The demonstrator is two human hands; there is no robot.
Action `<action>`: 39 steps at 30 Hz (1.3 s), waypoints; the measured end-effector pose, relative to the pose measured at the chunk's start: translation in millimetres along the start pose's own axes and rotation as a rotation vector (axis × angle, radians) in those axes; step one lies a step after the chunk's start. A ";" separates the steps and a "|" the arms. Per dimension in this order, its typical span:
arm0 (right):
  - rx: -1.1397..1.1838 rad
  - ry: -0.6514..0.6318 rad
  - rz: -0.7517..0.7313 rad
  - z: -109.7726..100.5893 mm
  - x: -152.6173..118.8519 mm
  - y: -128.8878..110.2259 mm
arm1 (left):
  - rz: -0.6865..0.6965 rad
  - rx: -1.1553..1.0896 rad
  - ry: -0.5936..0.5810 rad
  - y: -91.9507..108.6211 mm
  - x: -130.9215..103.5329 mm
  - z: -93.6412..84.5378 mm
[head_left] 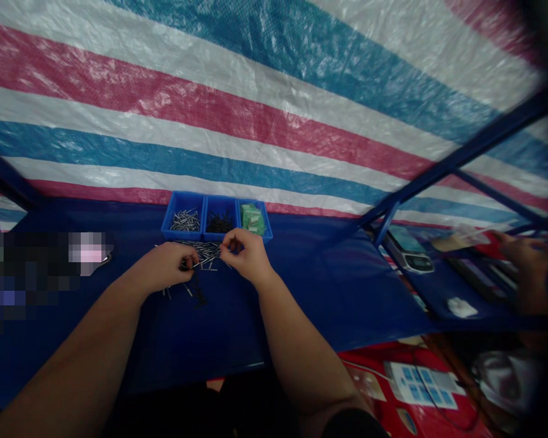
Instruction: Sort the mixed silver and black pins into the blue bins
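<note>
Three blue bins stand side by side: the left bin holds silver screws (186, 221), the middle one black screws (219, 222), the right one a green packet (252, 218). In front of them lies a loose pile of silver screws (207, 252) on the blue table. My left hand (173, 265) is closed at the pile's left side, its fingers curled round dark screws. Fingertips pinched, my right hand (243, 252) is at the pile's right side; what they hold is too small to name. Several dark screws (200, 295) lie nearer me.
The blue table (329, 280) has a striped sheet (256, 115) behind it. A blue metal frame (388, 210) rises at the right. Beyond it are a scale (413, 258) and another person's hand (527, 252). A blurred-out patch (27, 274) covers the left.
</note>
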State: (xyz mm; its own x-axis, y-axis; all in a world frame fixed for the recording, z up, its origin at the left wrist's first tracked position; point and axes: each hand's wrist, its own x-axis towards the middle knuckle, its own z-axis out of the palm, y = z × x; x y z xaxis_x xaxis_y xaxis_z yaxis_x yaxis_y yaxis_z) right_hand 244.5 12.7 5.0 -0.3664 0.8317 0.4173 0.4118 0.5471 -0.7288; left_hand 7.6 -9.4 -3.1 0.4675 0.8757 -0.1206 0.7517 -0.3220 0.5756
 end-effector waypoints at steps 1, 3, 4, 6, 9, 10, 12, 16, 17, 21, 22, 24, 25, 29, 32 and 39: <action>-0.015 0.069 0.007 1.9 1.8 0.9 | 0.002 0.010 0.006 0.6 0.2 0.6; -0.055 0.169 0.052 5.8 5.9 2.8 | 0.003 0.023 0.017 1.0 0.6 1.9; -0.080 0.198 0.083 7.6 7.9 3.6 | 0.001 0.025 0.023 0.9 0.8 2.5; -0.130 0.217 0.136 10.3 10.8 4.8 | 0.000 0.022 0.027 0.7 1.0 3.1; -0.156 0.178 0.153 11.9 10.8 4.2 | -0.011 0.011 0.032 1.8 0.5 1.6; -0.145 0.148 0.143 12.0 9.6 3.3 | -0.016 0.006 0.039 3.0 0.0 0.4; -0.100 0.055 0.107 12.3 6.3 0.7 | -0.021 -0.014 0.072 6.5 -1.2 -2.6; 0.024 -0.137 0.037 16.3 0.0 -4.7 | 0.022 -0.178 0.205 14.3 -2.6 -5.3; 0.061 -0.164 0.028 18.2 -1.1 -5.5 | 0.039 -0.247 0.230 15.7 -2.5 -4.6; 0.185 -0.207 0.005 25.8 -3.6 -5.4 | 0.093 -0.512 0.267 17.8 -0.2 1.9; 0.206 -0.210 0.007 27.1 -3.9 -4.6 | 0.095 -0.561 0.273 17.7 0.5 3.6; 0.243 -0.211 0.020 28.5 -4.4 -2.1 | 0.080 -0.634 0.277 16.9 1.5 6.0; 0.258 -0.214 0.029 28.6 -4.5 -0.7 | 0.068 -0.659 0.273 16.3 1.7 6.6; 0.257 -0.191 0.055 27.8 -2.7 4.1 | 0.054 -0.646 0.257 12.1 0.1 2.8; 0.239 -0.033 0.069 28.0 2.0 7.2 | 0.027 -0.443 0.293 4.0 -3.2 -5.8; 0.025 0.010 0.152 14.7 4.8 13.7 | -0.168 -0.056 0.218 -29.4 -17.7 -26.3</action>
State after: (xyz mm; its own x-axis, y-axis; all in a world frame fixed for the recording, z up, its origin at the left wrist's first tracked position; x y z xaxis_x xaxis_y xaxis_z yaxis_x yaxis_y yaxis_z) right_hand 236.1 22.8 -10.9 -0.2927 0.9058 0.3062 0.4409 0.4121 -0.7974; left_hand -34.9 -5.9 3.4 0.2229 0.9738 -0.0441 0.7806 -0.1512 0.6065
